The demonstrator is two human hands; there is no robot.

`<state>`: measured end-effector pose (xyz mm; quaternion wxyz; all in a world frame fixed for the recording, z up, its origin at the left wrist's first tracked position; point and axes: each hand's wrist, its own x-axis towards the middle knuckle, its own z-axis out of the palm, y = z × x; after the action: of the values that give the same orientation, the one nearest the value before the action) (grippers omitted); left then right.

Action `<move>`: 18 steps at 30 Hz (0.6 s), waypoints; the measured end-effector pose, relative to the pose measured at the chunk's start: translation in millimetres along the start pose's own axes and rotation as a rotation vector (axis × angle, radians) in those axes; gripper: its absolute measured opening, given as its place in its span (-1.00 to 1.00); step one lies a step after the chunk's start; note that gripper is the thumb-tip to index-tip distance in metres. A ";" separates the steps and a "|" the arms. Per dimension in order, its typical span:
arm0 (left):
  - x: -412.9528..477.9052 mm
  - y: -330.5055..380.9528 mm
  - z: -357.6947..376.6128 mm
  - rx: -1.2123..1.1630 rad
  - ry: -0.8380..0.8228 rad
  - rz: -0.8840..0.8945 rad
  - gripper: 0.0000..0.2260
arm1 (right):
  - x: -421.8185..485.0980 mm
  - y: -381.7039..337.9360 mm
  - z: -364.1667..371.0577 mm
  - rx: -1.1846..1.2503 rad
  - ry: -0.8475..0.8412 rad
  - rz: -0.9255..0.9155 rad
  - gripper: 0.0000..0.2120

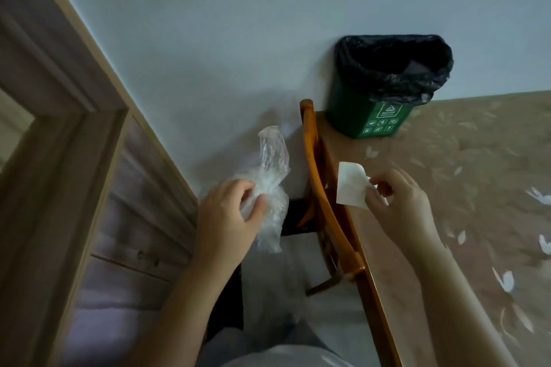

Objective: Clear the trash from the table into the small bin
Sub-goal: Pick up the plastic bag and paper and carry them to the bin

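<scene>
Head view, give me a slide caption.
Left hand grips a clear plastic bag, right hand pinches a white tissue, green bin ahead.

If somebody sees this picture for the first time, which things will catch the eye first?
Probably the green bin with its black liner, standing at the table's far corner by the wall. Next, the left hand gripping a crumpled clear plastic bag beside the table, and the right hand pinching a white paper scrap above the tabletop.

Bin (pixel 369 116) label icons illegible.
</scene>
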<state>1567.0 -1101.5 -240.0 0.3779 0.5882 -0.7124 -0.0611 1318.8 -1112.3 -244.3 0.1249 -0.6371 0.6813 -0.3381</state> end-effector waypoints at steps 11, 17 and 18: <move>142.5 -35.9 62.2 -0.167 -0.147 0.143 -0.88 | 98.4 9.1 27.9 -0.088 0.095 0.180 -0.91; 224.9 -52.7 80.1 -0.293 -0.234 0.263 -0.86 | 169.3 -7.6 38.4 -0.105 0.242 0.251 -0.91; 237.4 -55.2 83.6 -0.314 -0.251 0.279 -0.86 | 179.0 -10.6 41.1 -0.107 0.269 0.270 -0.92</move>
<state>1554.4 -1357.9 -217.8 0.3779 0.4059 -0.8100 -0.1907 1323.7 -1294.8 -221.5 0.0431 -0.4950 0.7880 -0.3636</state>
